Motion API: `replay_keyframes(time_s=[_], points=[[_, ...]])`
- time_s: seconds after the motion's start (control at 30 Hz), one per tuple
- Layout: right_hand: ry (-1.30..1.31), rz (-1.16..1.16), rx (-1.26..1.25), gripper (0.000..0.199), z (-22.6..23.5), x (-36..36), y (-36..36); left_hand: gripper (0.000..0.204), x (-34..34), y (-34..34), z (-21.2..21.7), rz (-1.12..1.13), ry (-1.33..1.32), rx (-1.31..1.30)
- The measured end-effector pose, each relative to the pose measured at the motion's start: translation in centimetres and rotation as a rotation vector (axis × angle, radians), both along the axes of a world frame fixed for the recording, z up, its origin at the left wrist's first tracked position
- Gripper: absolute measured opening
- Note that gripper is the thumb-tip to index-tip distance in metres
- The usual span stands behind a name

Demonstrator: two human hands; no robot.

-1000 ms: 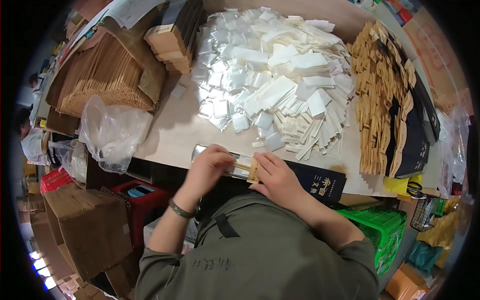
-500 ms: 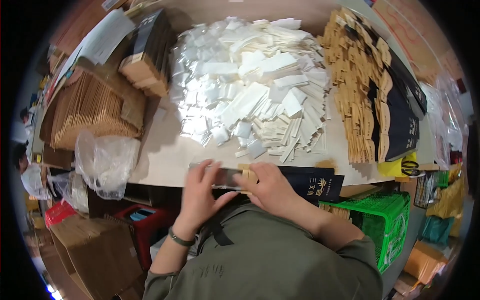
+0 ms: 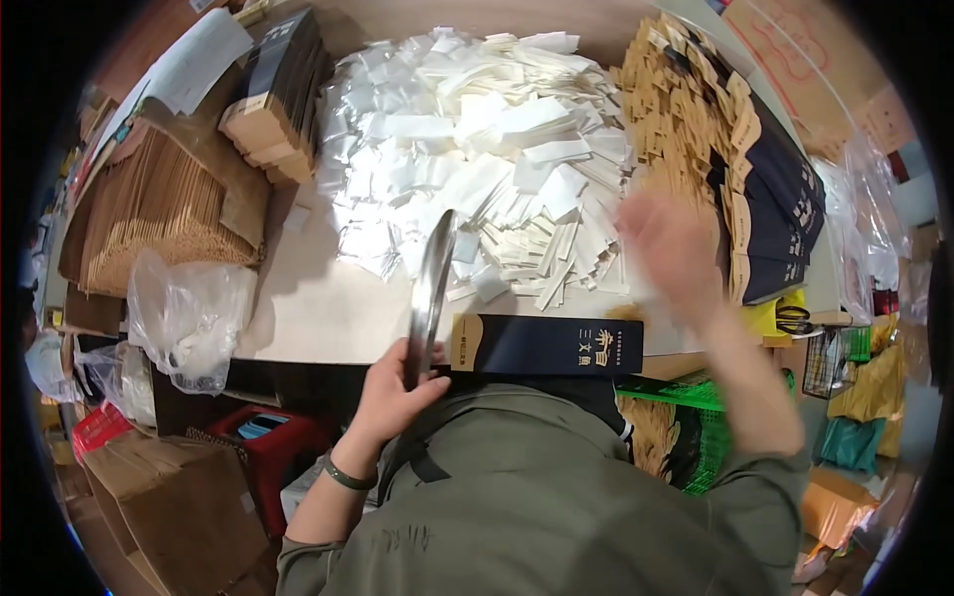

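My left hand [image 3: 402, 395] grips the lower end of a flat, shiny silvery package [image 3: 433, 288], held upright and seen almost edge-on; its exact kind does not show. Beside it, a navy printed carton [image 3: 545, 344] with a tan left end lies along the table's front edge, touched by neither hand. My right hand [image 3: 668, 243] is raised over the right side of the table, between the white paper packets [image 3: 517, 189] and the brown-and-navy cartons [image 3: 750, 189]. Motion smears its fingers.
Clear and white small sachets [image 3: 373, 169] are heaped beside the paper packets. At left stand folded brown cardboard pieces [image 3: 164, 219], navy cartons [image 3: 278, 94] and a crumpled plastic bag [image 3: 189, 323]. A green crate [image 3: 711, 447] sits below the table, with scissors [image 3: 795, 320] at the right edge.
My right hand has left the front edge and swung up to the right. The left hand has tilted the shiny package upright, and the navy carton now lies fully uncovered.
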State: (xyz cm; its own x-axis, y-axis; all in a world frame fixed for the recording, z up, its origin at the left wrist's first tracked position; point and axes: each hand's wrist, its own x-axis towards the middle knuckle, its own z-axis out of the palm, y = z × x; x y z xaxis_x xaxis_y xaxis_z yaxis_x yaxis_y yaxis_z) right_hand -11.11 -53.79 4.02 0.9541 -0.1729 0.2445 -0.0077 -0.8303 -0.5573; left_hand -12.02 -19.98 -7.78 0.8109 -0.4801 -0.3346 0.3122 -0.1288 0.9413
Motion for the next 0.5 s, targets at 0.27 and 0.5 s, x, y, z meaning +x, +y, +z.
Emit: replay_keyframes(time_s=[0.27,0.5], points=[[0.111,0.357,-0.097,0.026,-12.7,-5.5,11.4,0.037,0.0,-0.4,0.8,-0.144,-0.043,0.264],[0.183,0.379,-0.090,0.020,-12.4,-6.4,12.0,0.059,-3.0,4.0,0.0,0.033,-0.722,0.750]])
